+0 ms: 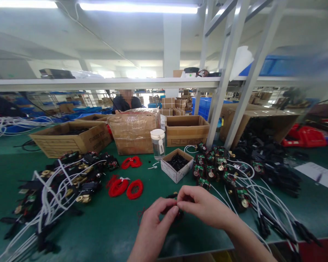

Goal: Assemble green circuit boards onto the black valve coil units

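My left hand (157, 222) and my right hand (200, 203) meet over the front middle of the table. Both pinch with thumb and forefinger, fingertips almost touching; whatever lies between them is too small to make out. Beneath them is a dark unit (172, 195), mostly hidden by my fingers. A thin dark-red wire (140, 214) lies just left of my left hand. Bundles of red wire (135, 189) rest farther left. Beyond my hands stands a small open box (172, 175) of black parts. Several units with green circuit boards and brass fittings (221, 165) are heaped at right, trailing white cables.
More assemblies with white cables (50, 189) cover the left side. A lidded clear bottle (157, 145) stands before cardboard boxes (136, 133). Metal posts (217, 105) rise at right, near black casings (278, 171) and a red bin (304, 136). A person (127, 102) sits across the table.
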Demonstrator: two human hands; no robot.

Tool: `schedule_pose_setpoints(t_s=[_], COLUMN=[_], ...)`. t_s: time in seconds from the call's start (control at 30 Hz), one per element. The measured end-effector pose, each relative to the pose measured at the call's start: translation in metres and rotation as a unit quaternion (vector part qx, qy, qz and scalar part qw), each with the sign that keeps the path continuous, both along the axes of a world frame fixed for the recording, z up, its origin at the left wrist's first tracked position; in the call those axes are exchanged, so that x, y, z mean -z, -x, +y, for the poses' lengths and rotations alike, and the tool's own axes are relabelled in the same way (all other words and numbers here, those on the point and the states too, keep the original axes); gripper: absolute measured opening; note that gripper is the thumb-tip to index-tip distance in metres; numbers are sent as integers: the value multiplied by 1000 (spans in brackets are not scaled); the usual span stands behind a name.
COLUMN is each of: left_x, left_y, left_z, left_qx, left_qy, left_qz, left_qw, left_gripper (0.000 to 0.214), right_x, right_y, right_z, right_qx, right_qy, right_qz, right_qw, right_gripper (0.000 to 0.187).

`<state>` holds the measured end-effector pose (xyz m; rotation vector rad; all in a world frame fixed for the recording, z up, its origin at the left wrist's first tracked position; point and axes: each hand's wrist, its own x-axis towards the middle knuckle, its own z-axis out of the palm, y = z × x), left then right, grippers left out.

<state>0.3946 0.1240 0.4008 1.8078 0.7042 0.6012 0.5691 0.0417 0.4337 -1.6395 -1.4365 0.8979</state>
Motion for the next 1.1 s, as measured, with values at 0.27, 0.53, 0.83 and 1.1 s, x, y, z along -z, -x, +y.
schedule_pose_setpoints(t_s=[0.27,0.53,0.83,1.1], left_x=[26,23,18,27], left_y=[-7,-8,-7,-2], left_z=[13,5,-2,2], left_qx=[-57,-92,-92,-123], left_qy=[102,177,243,302], left_qz=[-5,-49,-78,-67], left_qw=[993,979,962,943], left_gripper=[31,35,36,59], right_x=[35,48,59,54], right_y=[-6,-10,4,0], right_z=[19,3,-2,-4], right_qx=[26,24,47,76], right_qy=[-10,-32,-72,-31], right_qz=[5,104,141,136], right_qw=[1000,994,986,987], right_gripper=[7,27,10,7])
